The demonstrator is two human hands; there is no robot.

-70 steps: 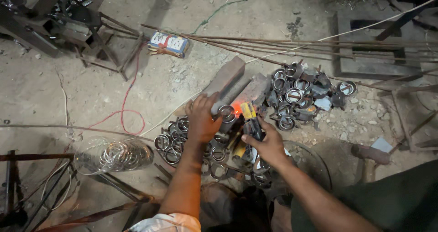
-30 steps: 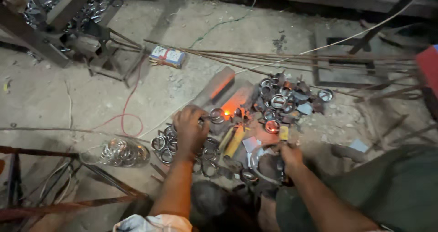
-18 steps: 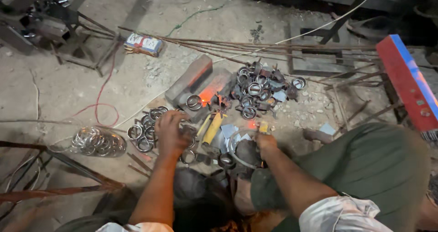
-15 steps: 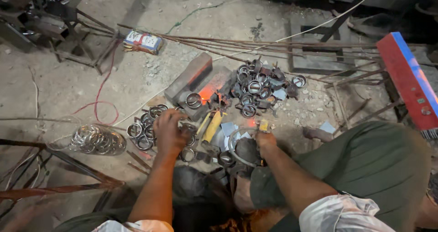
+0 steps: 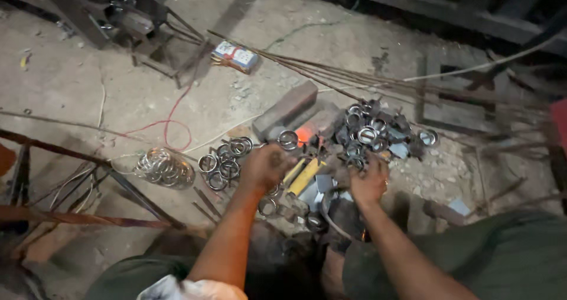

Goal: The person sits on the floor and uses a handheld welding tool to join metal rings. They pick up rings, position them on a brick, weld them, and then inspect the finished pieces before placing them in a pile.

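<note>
Both hands lower than before, right hand (image 5: pixel 369 179) perhaps empty.

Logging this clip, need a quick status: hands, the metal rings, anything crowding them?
Left hand down among loose metal rings, grip unclear. Right hand at the ring pile, grip unclear. Yellow-handled tool and brick close between.

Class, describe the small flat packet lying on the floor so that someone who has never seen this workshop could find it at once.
Start at the grey brick on the concrete floor above the left hand. Go up and left to the small packet, the only flat, printed white-and-blue thing among bare metal rings and rods.
</note>
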